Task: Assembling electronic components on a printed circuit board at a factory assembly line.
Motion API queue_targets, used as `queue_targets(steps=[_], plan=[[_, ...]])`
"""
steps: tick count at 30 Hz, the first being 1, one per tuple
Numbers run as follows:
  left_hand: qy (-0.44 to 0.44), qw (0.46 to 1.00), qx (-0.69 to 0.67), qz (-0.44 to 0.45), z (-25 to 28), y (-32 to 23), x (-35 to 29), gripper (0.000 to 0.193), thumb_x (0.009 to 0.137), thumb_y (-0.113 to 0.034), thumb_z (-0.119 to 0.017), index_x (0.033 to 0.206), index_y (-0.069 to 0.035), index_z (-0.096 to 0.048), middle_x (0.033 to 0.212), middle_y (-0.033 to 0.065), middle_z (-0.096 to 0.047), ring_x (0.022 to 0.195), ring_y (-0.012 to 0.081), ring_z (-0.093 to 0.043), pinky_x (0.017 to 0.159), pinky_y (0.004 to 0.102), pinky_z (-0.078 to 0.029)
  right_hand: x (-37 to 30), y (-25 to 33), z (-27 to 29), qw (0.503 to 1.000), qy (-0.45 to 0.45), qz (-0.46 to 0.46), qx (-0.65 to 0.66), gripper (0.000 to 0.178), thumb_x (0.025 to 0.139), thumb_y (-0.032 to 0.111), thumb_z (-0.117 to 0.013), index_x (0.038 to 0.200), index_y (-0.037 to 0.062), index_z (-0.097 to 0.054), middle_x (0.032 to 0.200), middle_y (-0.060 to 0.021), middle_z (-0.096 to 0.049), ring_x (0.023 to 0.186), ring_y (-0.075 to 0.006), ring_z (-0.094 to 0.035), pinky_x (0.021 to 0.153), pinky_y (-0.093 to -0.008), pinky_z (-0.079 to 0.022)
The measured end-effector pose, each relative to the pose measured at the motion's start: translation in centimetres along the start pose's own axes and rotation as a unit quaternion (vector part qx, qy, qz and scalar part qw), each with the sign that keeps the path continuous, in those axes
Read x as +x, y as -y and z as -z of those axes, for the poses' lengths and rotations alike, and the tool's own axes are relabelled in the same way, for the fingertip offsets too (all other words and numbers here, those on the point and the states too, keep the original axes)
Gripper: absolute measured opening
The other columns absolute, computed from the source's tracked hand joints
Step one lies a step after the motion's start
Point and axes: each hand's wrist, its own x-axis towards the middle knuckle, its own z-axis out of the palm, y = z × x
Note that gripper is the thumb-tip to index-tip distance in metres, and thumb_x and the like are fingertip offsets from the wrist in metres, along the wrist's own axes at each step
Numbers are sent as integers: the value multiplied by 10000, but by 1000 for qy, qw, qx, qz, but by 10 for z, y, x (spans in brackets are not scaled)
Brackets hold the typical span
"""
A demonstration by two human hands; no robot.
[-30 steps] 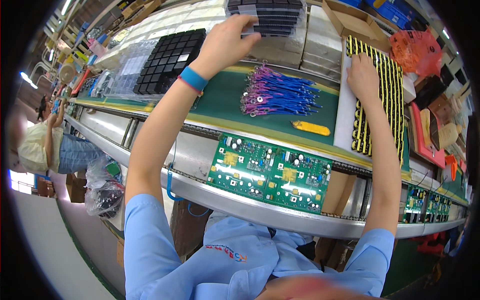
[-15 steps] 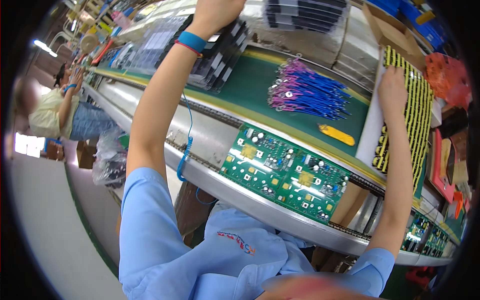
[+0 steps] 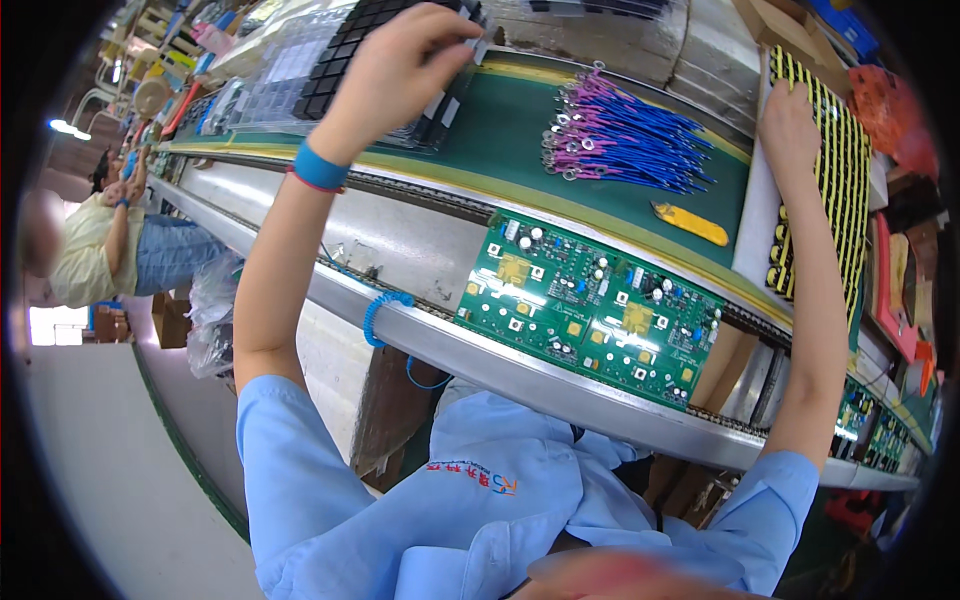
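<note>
Over a stack of black gridded trays [image 3: 345, 50] at the upper left, my left hand [image 3: 400, 75] is raised with its fingers bent and thumb drawn in. What its fingertips hold, if anything, is too small to make out. My right hand [image 3: 790, 125] reaches to the far end of packed rows of small black-and-yellow parts [image 3: 845, 170] on a white board [image 3: 755, 225]. Its fingers are pinched together among the parts; their grip is hidden. Between my arms, a green circuit board panel [image 3: 590, 305] lies across the rails of the conveyor.
A bundle of blue wires [image 3: 640, 135] with pink sleeves and ring terminals lies on the green mat [image 3: 500, 120], beside a yellow cutter [image 3: 690, 223]. A coiled blue cord [image 3: 378, 318] hangs over the front rail. Another person [image 3: 125, 230] works farther left.
My left hand has come down and nearer over the black trays. My right hand has shifted slightly farther up the rows. The whole view has tilted, moving the circuit board up and right.
</note>
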Motion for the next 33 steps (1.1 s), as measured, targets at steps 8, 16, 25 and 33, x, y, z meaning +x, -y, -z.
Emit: queue_targets(steps=[8,16,25,33], plan=[[61,981,60,-172,-131,-65,34,271,855,-177,-665,1095,-52,-638,1058,110,-628,971,298,-610,872,406,-473,4,3,4,998,54,-28,25,171,929,161,-492,1028,47,-574,934,-156,-614,777,-307,-682,604,-420,-566],[108,978,38,-173,-150,-64,54,179,817,-138,-674,951,-20,-673,876,152,-639,882,325,-627,777,411,-505,-2,-3,-4,998,2,15,56,200,887,122,-485,1037,42,-590,829,-173,-607,711,-306,-647,588,-426,-517],[178,982,-1,-69,-127,-85,73,137,833,-106,-630,864,25,-649,877,185,-648,848,356,-619,759,429,-493,-2,-12,-4,1000,17,-13,7,173,903,125,-480,966,24,-606,877,-170,-658,802,-297,-671,661,-404,-538],[124,990,41,-55,-86,-114,64,116,861,-43,-588,952,14,-632,930,162,-576,867,326,-595,770,378,-495,3,-22,18,992,26,-66,107,163,906,109,-475,986,23,-588,887,-194,-657,829,-326,-657,715,-418,-513]])
